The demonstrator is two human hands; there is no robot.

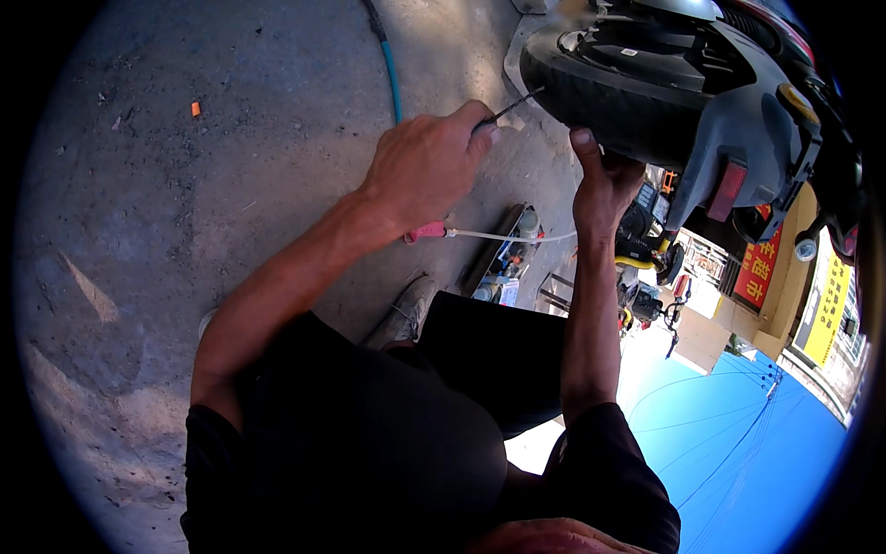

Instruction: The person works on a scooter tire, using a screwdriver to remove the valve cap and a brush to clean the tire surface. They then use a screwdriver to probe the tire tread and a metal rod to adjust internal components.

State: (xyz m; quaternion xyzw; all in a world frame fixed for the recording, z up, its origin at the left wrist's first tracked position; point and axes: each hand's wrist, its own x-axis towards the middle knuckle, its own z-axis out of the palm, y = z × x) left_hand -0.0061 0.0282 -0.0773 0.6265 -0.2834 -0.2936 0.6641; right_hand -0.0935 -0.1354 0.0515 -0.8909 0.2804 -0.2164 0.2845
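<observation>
Ideally, brace the black, grooved rubber tyre (618, 106) firmly, then guide the thin, dark metal tool (508, 110) with short, controlled pressure, watching the tip at the tread — hard to tell whether actually pressed in or only touching. Probably wise to line up forearm and tool, and to leave the bracing fingers out of the tip's path in case of a slip.

Find the tyre at upper right, next to the grey plastic rear mudguard (752, 138). Note the left hand (426, 164) closed around the tool's near end, back upward, arm bent outward at the elbow. Note also the right hand (602, 189) raised on a nearly upright forearm, thumb against the tyre — fingers partly hidden, so cannot tell whether gripping.
</observation>
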